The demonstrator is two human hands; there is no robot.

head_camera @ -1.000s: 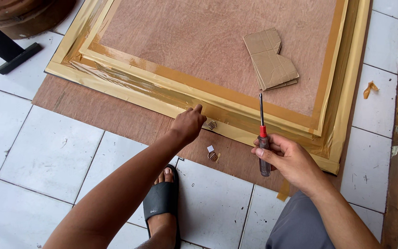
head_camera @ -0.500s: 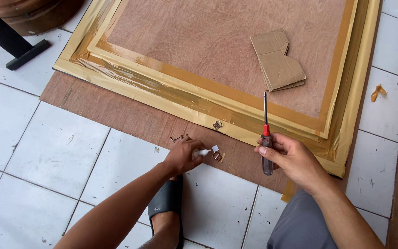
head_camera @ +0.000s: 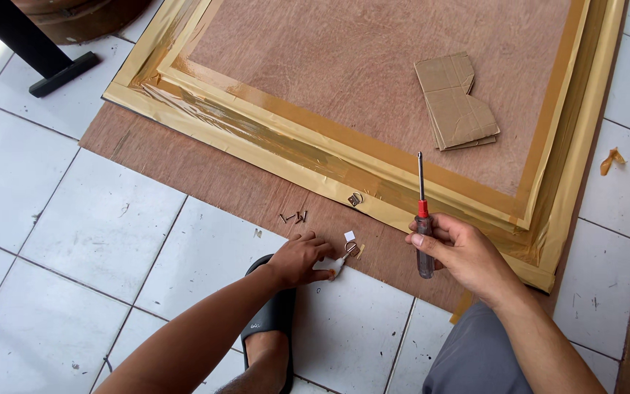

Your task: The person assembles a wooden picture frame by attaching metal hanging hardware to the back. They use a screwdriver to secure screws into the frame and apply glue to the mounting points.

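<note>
The left hand (head_camera: 302, 259) pinched a small metal hanger (head_camera: 349, 250) on the floor at the frame's (head_camera: 271, 146) six o'clock edge, the right hand (head_camera: 461, 252) gripped a screwdriver (head_camera: 421, 219); pinching it firmly by its edge seemed wise

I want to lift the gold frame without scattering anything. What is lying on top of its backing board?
A folded stack of cardboard pieces lies on the brown backing board. A small metal hanger plate sits on the gold frame edge. Anything under the cardboard is hidden.
</note>
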